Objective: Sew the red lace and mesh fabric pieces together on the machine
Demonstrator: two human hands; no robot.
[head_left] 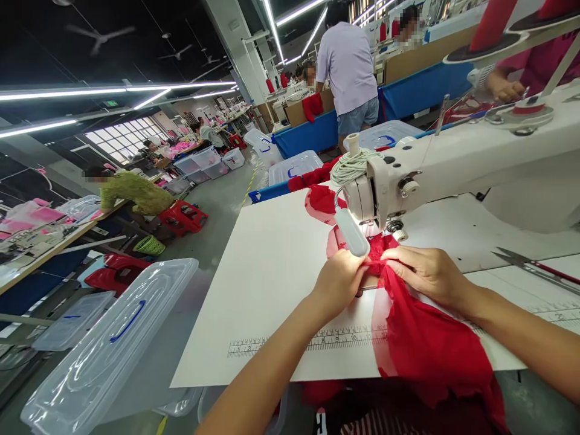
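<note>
Right hand [428, 275] pinches fabric [417, 338] between lamp [352, 232] and scissors [537, 264].

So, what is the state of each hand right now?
Left hand: closed, pinching the thin, draped red fabric.
Right hand: closed, pinching the same red fabric.

A box [131, 317] stands left of the table [254, 272], where scissors [534, 264] lie right of the fabric [421, 329].

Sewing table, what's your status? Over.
Left hand and right hand pinching red fabric by sewing machine. Fabric drapes off the table. White lamp partly blocks view.
</note>
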